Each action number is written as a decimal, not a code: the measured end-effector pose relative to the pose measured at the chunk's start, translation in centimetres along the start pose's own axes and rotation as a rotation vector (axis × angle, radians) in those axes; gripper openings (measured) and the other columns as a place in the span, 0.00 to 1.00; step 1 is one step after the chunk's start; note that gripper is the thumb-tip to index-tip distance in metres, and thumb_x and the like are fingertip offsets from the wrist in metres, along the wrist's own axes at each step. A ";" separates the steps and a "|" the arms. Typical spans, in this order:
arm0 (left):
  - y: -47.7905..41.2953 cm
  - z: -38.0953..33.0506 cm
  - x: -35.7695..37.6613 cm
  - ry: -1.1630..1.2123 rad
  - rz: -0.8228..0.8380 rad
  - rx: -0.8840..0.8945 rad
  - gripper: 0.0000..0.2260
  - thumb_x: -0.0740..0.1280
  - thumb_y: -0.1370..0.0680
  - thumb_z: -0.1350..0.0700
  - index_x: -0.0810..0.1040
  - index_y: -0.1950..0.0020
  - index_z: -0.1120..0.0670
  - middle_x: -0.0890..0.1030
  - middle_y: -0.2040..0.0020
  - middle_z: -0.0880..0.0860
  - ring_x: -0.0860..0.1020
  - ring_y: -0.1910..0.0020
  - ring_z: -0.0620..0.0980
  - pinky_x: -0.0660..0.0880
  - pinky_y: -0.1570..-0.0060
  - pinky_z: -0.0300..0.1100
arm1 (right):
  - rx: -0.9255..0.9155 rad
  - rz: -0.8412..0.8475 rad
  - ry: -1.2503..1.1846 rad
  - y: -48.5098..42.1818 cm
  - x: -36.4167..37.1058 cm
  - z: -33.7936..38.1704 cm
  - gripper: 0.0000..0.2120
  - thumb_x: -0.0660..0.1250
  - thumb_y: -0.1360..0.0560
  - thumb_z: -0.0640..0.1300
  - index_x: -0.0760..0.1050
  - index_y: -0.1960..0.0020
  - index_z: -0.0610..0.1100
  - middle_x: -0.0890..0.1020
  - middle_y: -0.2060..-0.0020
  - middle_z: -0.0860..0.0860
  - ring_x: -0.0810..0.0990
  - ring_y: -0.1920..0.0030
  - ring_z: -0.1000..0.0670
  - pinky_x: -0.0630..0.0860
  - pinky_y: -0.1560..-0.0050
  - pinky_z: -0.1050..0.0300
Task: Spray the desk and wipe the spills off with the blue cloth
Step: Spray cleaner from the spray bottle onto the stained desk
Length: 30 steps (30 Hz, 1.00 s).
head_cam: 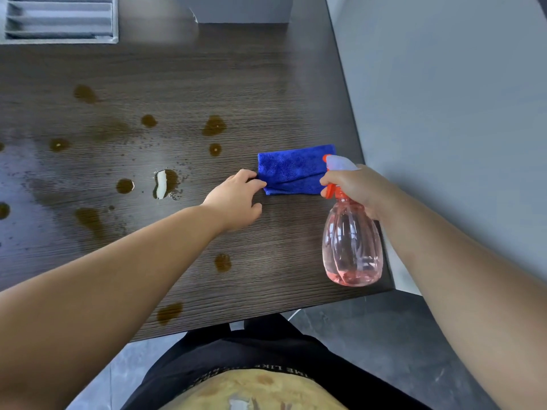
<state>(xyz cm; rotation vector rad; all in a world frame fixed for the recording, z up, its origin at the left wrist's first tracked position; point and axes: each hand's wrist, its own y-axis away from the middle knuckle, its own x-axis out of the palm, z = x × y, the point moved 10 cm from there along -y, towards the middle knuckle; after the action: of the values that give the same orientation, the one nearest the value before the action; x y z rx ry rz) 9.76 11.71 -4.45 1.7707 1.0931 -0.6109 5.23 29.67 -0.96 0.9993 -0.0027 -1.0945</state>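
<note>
A folded blue cloth (293, 170) lies on the dark wood desk (236, 84) near its right edge. My left hand (236, 199) touches the cloth's left corner, thumb and fingers pinching at it. In my right hand (355, 187) is a clear pink spray bottle (352, 247) with an orange trigger, held by the neck above the desk's front right corner. Several brown spills (213, 125) dot the desk, with fine spray droplets around a wet puddle (164, 183).
A grey slatted tray (59, 19) sits at the back left of the desk. A grey wall (458, 99) runs along the desk's right side. The desk's front edge (266, 318) is just before my body.
</note>
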 end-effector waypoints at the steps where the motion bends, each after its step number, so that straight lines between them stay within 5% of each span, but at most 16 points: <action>1: 0.0 0.0 0.1 -0.002 0.002 -0.003 0.23 0.61 0.22 0.52 0.63 0.27 0.51 0.60 0.27 0.50 0.61 0.28 0.51 0.65 0.33 0.46 | 0.010 0.003 -0.001 0.0 -0.2 -0.4 0.23 0.63 0.25 0.44 0.66 0.31 0.54 0.81 0.51 0.41 0.76 0.64 0.54 0.69 0.60 0.58; 6: -0.1 0.0 0.2 -0.002 -0.017 -0.009 0.23 0.61 0.22 0.53 0.64 0.27 0.51 0.63 0.29 0.50 0.61 0.29 0.51 0.64 0.32 0.48 | 0.034 0.055 0.007 0.8 0.5 -1.3 0.19 0.63 0.26 0.43 0.70 0.36 0.45 0.81 0.55 0.39 0.76 0.61 0.50 0.69 0.57 0.55; 16: 0.0 0.1 0.3 0.002 -0.010 -0.009 0.23 0.61 0.22 0.54 0.62 0.27 0.51 0.62 0.27 0.50 0.60 0.28 0.50 0.64 0.32 0.47 | 0.041 0.123 -0.013 1.7 2.4 -1.8 0.19 0.63 0.25 0.44 0.69 0.35 0.49 0.81 0.51 0.41 0.74 0.63 0.52 0.71 0.66 0.60; 21: 0.3 0.1 0.5 0.014 0.021 0.003 0.24 0.61 0.22 0.52 0.61 0.26 0.50 0.59 0.26 0.50 0.59 0.27 0.50 0.61 0.31 0.45 | 0.014 0.126 0.013 1.4 1.4 -2.0 0.11 0.64 0.27 0.46 0.71 0.46 0.57 0.82 0.56 0.46 0.74 0.65 0.55 0.69 0.62 0.60; 25: 0.3 0.2 0.3 0.068 0.013 -0.009 0.23 0.61 0.22 0.53 0.62 0.26 0.50 0.60 0.26 0.50 0.60 0.27 0.49 0.61 0.30 0.44 | -0.011 0.119 -0.067 1.1 1.5 -1.4 0.26 0.63 0.25 0.44 0.64 0.30 0.56 0.81 0.59 0.46 0.76 0.61 0.54 0.72 0.57 0.57; 30: 0.3 0.5 -0.1 0.157 0.009 -0.029 0.22 0.62 0.21 0.53 0.64 0.27 0.50 0.64 0.28 0.50 0.64 0.30 0.49 0.62 0.33 0.41 | -0.019 0.115 -0.028 1.3 1.5 -0.8 0.29 0.62 0.25 0.43 0.59 0.27 0.55 0.81 0.50 0.41 0.75 0.62 0.52 0.73 0.60 0.57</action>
<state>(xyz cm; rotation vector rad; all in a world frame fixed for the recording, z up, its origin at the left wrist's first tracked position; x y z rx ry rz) 10.04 11.12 -4.46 1.8215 1.1933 -0.4538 7.36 29.22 -1.26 0.9554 -0.0710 -1.0014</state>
